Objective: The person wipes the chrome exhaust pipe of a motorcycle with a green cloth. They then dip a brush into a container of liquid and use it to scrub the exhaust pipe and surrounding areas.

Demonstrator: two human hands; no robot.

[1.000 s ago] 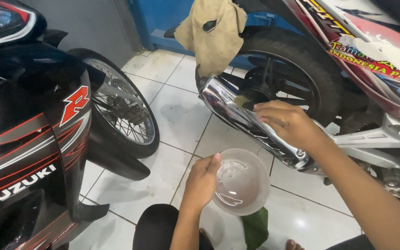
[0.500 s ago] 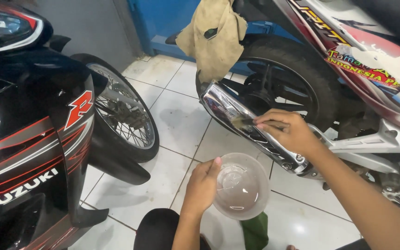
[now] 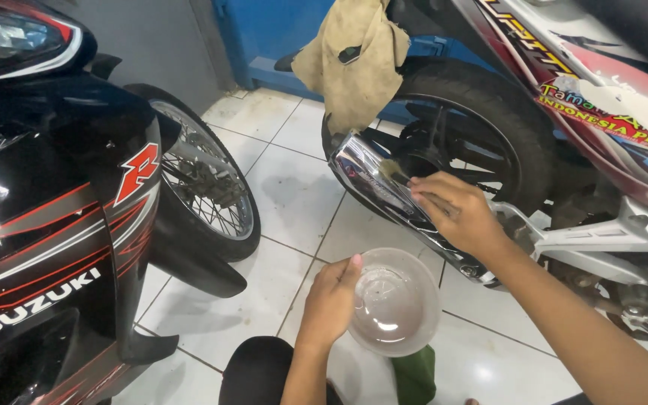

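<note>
My left hand grips the rim of a clear plastic bowl with a little cloudy liquid in it, held low over the tiled floor. My right hand presses a small greenish scrub pad or brush against the shiny chrome exhaust pipe of a red and white motorcycle. The pad's tip shows just left of my fingers. The exhaust runs in front of that motorcycle's black rear tyre.
A black motorcycle with red stripes fills the left side, its spoked wheel close to the exhaust. A beige rag hangs over the red motorcycle's tail. White floor tiles lie between the two. A blue wall stands behind.
My right hand has slid up and left along the exhaust pipe with the pad. The bowl in my left hand has stayed about where it was.
</note>
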